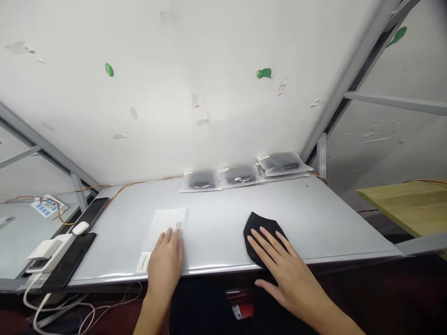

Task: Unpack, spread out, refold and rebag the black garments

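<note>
My right hand (279,260) lies flat on a black folded piece of cloth (252,232) near the table's front edge, fingers spread, covering part of it. The cloth has angular corners and its exact kind is unclear. On the left, my left hand (166,256) rests palm down on a flat, whitish plastic bag (164,217), fingers stretched out and close together. Small print shows on the bag by the fingertips, and a white label (143,262) sits at its lower left corner. Neither hand is closed around anything.
Filled translucent bags with dark contents (240,176) lie along the back of the grey table (216,218). At the left edge are a power strip (57,253), a black phone-like slab (71,260), a white earbud case (80,228) and cables. A wooden board (408,207) stands at right.
</note>
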{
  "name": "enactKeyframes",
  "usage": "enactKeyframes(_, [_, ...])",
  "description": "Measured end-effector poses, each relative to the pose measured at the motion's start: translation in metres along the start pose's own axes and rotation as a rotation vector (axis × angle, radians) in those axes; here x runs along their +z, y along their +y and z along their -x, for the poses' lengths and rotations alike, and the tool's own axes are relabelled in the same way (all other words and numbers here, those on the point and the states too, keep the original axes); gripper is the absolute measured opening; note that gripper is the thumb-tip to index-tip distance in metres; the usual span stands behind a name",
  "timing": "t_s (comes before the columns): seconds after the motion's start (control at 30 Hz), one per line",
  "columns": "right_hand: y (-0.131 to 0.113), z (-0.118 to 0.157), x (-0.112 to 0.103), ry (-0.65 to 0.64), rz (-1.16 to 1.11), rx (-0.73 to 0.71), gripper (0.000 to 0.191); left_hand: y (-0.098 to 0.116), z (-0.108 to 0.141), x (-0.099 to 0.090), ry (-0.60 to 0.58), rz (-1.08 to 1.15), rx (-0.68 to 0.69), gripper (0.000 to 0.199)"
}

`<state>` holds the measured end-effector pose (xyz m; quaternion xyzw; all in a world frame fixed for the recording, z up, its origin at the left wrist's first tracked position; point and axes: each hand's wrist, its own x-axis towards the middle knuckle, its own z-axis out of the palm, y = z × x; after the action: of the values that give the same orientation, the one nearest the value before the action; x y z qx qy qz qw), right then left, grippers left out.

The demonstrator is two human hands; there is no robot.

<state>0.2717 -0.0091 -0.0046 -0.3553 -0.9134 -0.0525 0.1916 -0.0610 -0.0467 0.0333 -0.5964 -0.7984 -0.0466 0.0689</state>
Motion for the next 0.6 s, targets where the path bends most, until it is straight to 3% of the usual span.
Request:
enactKeyframes(0.07, [0.002,0.013,0.001,0.012,-0.005,-0.011,0.085,0.000,0.003,-0.006,-0.069,-0.006,0.060,0.045])
enactKeyframes(0.13, [0.006,0.022,0.001,0.037,-0.089,0.025,0.094,0.002,0.004,-0.018,-0.155,-0.016,0.133,0.066])
enactKeyframes(0.23, [0.015,0.021,-0.006,0.101,-0.399,0.183,0.082,0.012,-0.002,-0.042,-0.244,-0.080,0.276,0.091])
enactKeyframes(0.33, [0.018,0.000,-0.022,0.329,-0.790,0.691,0.042,0.027,-0.012,-0.064,-0.287,-0.166,0.413,0.078])
enactKeyframes(0.4, [0.017,-0.020,-0.037,0.582,-1.041,1.086,0.043,0.037,-0.021,-0.074,-0.283,-0.179,0.457,0.075])
enactKeyframes(0.43, [0.015,-0.031,-0.044,0.694,-1.175,1.198,0.049,0.042,-0.025,-0.076,-0.276,-0.173,0.471,0.077])
enactKeyframes(0.47, [0.012,-0.040,-0.052,0.770,-1.303,1.245,0.055,0.046,-0.029,-0.078,-0.265,-0.166,0.481,0.079])
enactKeyframes(0.53, [0.003,-0.054,-0.062,0.855,-1.463,1.200,0.061,0.053,-0.036,-0.079,-0.249,-0.142,0.512,0.076])
enactKeyframes(0.6, [-0.007,-0.060,-0.066,0.912,-1.404,1.091,0.064,0.059,-0.042,-0.078,-0.234,-0.098,0.556,0.073])
